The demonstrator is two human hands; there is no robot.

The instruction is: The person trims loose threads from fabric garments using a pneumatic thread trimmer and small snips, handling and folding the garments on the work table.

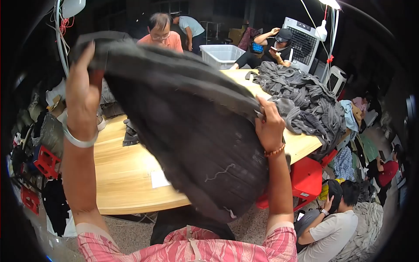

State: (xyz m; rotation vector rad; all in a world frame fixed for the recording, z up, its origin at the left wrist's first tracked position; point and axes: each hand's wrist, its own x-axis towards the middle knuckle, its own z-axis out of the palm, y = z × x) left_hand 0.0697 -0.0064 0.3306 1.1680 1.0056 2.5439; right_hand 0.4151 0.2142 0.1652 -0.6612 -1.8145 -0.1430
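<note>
A dark grey-black garment point(187, 118) hangs stretched between my raised hands, its upper edge sloping down to the right. My left hand point(83, 89) grips its upper left corner, the fingers partly behind the cloth. Lower, my right hand point(269, 122) pinches the right end of that edge. Loose pale threads point(220, 173) cling to the lower part of the cloth, which is slightly blurred. The garment's exact kind does not show. Beneath it is a light wooden table point(118, 174), with a white paper point(160, 179) partly covered by the cloth.
Grey garments point(301, 96) are heaped on the table's right side. A red stool point(305, 177) stands by the right edge, near a seated person point(336, 227). Across the table are another person point(161, 35) and a white plastic bin point(221, 56). A small black object point(130, 133) lies left.
</note>
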